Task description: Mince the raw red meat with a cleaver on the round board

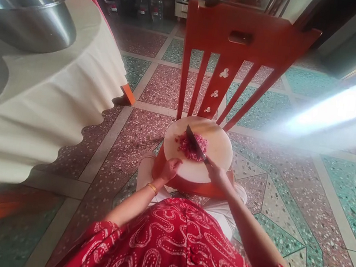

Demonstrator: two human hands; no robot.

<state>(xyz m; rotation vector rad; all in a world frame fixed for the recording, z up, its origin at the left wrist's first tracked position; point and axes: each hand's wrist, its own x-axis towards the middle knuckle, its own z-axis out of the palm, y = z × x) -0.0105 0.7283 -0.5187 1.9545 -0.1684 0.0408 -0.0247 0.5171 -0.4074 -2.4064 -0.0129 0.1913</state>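
A person in a red patterned dress leans over a round pale chopping board [214,156] set on the seat of an orange wooden chair [239,41]. The right hand [218,174], at about 5 o'clock on the board, is wrapped closed around the handle of a dark-bladed knife [195,143], whose blade runs up toward 11 o'clock and lies across a heap of finely chopped red-pink food [191,146] near the middle of the board. The left hand [170,169], a gold bangle [152,188] at its wrist, rests at the board's near rim at about 7 o'clock, fingers curled in; whether it presses the board or merely touches it cannot be told.

At 9 to 10 o'clock from the chair a cloth-draped table [53,104] carries a steel bowl [29,13], well apart from the work. The patterned terrazzo floor [288,196] is streaked by glare at 2 o'clock.

The risks, as judged from this moment: the board overhangs a narrow seat and could rock or slide under a hard chop, scattering the mince onto the floor. The left hand sits near the blade's path, so a slip of the knife toward 7 o'clock could catch it. The glare may also hinder the view of the edge.
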